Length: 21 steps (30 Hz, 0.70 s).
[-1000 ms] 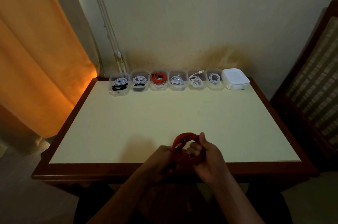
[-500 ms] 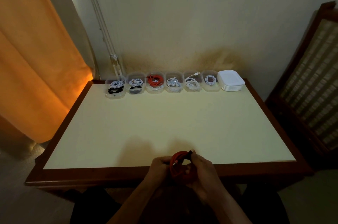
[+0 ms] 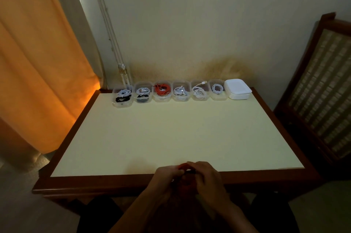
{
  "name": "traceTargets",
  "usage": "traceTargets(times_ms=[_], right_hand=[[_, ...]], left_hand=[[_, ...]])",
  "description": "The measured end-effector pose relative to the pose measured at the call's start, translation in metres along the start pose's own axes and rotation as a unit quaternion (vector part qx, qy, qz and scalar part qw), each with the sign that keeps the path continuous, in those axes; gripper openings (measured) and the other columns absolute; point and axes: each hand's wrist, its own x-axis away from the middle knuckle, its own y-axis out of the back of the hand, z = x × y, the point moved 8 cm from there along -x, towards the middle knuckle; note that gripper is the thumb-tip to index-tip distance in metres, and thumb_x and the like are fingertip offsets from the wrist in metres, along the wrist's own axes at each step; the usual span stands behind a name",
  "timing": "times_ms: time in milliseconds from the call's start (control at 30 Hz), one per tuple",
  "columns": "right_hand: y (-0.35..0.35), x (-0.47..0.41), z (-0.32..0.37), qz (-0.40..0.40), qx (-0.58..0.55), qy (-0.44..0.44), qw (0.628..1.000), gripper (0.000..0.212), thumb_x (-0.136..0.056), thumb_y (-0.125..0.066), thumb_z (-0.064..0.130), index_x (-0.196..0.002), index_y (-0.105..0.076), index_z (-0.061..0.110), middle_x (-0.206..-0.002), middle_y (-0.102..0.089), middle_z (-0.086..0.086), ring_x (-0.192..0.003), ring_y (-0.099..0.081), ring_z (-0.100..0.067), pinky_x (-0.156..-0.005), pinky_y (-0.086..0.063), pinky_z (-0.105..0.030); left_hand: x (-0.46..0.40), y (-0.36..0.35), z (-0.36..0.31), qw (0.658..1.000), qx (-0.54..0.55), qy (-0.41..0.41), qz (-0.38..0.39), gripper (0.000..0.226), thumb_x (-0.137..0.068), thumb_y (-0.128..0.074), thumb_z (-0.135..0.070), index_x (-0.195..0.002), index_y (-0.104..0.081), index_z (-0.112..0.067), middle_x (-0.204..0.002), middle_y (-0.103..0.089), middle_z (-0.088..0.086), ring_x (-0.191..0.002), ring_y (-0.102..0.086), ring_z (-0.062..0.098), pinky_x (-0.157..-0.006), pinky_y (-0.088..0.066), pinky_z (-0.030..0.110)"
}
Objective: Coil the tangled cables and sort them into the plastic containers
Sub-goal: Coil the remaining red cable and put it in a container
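A coiled red cable (image 3: 183, 166) is clasped between both hands over the table's near edge, mostly hidden by my fingers. My left hand (image 3: 166, 176) grips its left side and my right hand (image 3: 207, 177) curls round its right side. Several clear plastic containers stand in a row along the far edge. The leftmost container (image 3: 122, 96) holds white and black coils, a middle container (image 3: 162, 91) holds a red coil over a white one, and the rightmost container (image 3: 218, 90) holds a white coil.
A stack of white lids (image 3: 238, 89) sits right of the containers. The cream table top (image 3: 176, 130) has a dark wooden rim. An orange curtain (image 3: 38, 61) hangs left, and a wooden chair back (image 3: 321, 90) stands right.
Both hands drew the red coil back toward me, from above the table top to its near edge. My fingers now cover more of the coil.
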Motion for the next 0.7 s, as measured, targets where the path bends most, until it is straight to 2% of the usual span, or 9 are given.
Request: traceTargets(times_ms=[100, 200, 233, 300, 367, 433, 500, 567, 700], right_hand=[[0.0, -0.001, 0.008, 0.102, 0.067, 0.066, 0.99, 0.038, -0.095, -0.055, 0.013, -0.13, -0.063, 0.025, -0.135, -0.057, -0.002, -0.122, -0.054, -0.013, -0.104, -0.042, -0.021], [0.011, -0.002, 0.018, 0.123, 0.141, 0.113, 0.976, 0.038, -0.086, -0.065, 0.033, -0.123, -0.069, 0.023, -0.137, -0.059, -0.007, -0.122, -0.059, -0.021, -0.097, -0.039, -0.018], [0.017, 0.0, 0.027, 0.11, 0.143, 0.145, 0.973, 0.037, -0.084, -0.067, 0.036, -0.118, -0.072, 0.024, -0.131, -0.064, -0.005, -0.116, -0.063, -0.019, -0.094, -0.041, -0.017], [0.032, 0.008, 0.043, 0.079, 0.076, 0.189, 0.976, 0.024, -0.085, -0.068, 0.034, -0.105, -0.075, 0.025, -0.11, -0.073, 0.002, -0.099, -0.068, -0.012, -0.085, -0.053, -0.022], [0.047, 0.013, 0.047, 0.042, -0.024, 0.158, 0.986, 0.012, -0.088, -0.069, 0.022, -0.098, -0.075, 0.022, -0.095, -0.074, 0.01, -0.09, -0.068, -0.006, -0.079, -0.054, -0.028], [0.062, 0.013, 0.04, -0.03, -0.08, 0.1, 0.991, 0.011, -0.09, -0.068, 0.014, -0.096, -0.076, 0.019, -0.09, -0.074, 0.014, -0.087, -0.069, -0.006, -0.078, -0.055, -0.029], [0.07, 0.014, 0.031, -0.086, -0.114, 0.056, 0.988, 0.011, -0.092, -0.065, 0.011, -0.093, -0.075, 0.017, -0.086, -0.074, 0.008, -0.082, -0.07, -0.01, -0.076, -0.058, -0.038], [0.072, 0.016, 0.026, -0.116, -0.148, 0.018, 0.982, 0.014, -0.093, -0.062, 0.007, -0.091, -0.074, 0.015, -0.085, -0.074, 0.003, -0.08, -0.071, -0.012, -0.076, -0.06, -0.042], [0.08, 0.017, 0.025, -0.164, -0.193, -0.025, 0.967, 0.018, -0.094, -0.058, 0.003, -0.089, -0.072, 0.013, -0.085, -0.075, 0.002, -0.076, -0.072, -0.01, -0.076, -0.061, -0.038]], left_hand=[[0.005, 0.009, -0.01, 0.998, -0.047, -0.016, -0.025, 0.015, -0.081, -0.06, 0.01, -0.09, -0.072, 0.011, -0.083, -0.066, 0.025, -0.07, -0.064, 0.03, -0.064, -0.052, 0.036], [0.011, 0.004, -0.011, 0.996, -0.082, -0.018, 0.029, 0.018, -0.085, -0.057, 0.009, -0.098, -0.069, 0.013, -0.078, -0.062, 0.021, -0.067, -0.06, 0.027, -0.064, -0.051, 0.032], [0.014, 0.001, -0.012, 0.995, -0.089, -0.022, 0.045, 0.019, -0.086, -0.056, 0.01, -0.101, -0.068, 0.013, -0.078, -0.062, 0.021, -0.068, -0.06, 0.025, -0.066, -0.052, 0.031], [0.024, -0.008, -0.017, 0.991, -0.092, -0.046, 0.079, 0.021, -0.088, -0.054, 0.011, -0.104, -0.069, 0.011, -0.079, -0.064, 0.021, -0.067, -0.061, 0.021, -0.067, -0.053, 0.027], [0.037, -0.021, -0.027, 0.981, -0.125, -0.105, 0.101, 0.022, -0.09, -0.055, 0.007, -0.106, -0.07, 0.006, -0.082, -0.068, 0.018, -0.068, -0.064, 0.017, -0.066, -0.052, 0.022], [0.05, -0.032, -0.042, 0.938, -0.264, -0.209, 0.079, 0.022, -0.093, -0.058, -0.006, -0.112, -0.071, -0.007, -0.091, -0.073, 0.006, -0.076, -0.068, 0.01, -0.071, -0.051, 0.019], [0.062, -0.042, -0.053, 0.846, -0.42, -0.327, 0.012, 0.024, -0.096, -0.057, -0.021, -0.117, -0.069, -0.019, -0.095, -0.072, -0.007, -0.081, -0.065, -0.002, -0.071, -0.047, 0.013], [0.073, -0.049, -0.058, 0.792, -0.461, -0.396, -0.064, 0.024, -0.097, -0.055, -0.026, -0.116, -0.069, -0.02, -0.094, -0.072, -0.006, -0.079, -0.063, 0.001, -0.068, -0.046, 0.013], [0.08, -0.044, -0.066, 0.734, -0.459, -0.461, -0.195, 0.02, -0.094, -0.061, -0.029, -0.1, -0.071, -0.012, -0.085, -0.073, -0.001, -0.075, -0.066, 0.014, -0.065, -0.042, 0.02]])
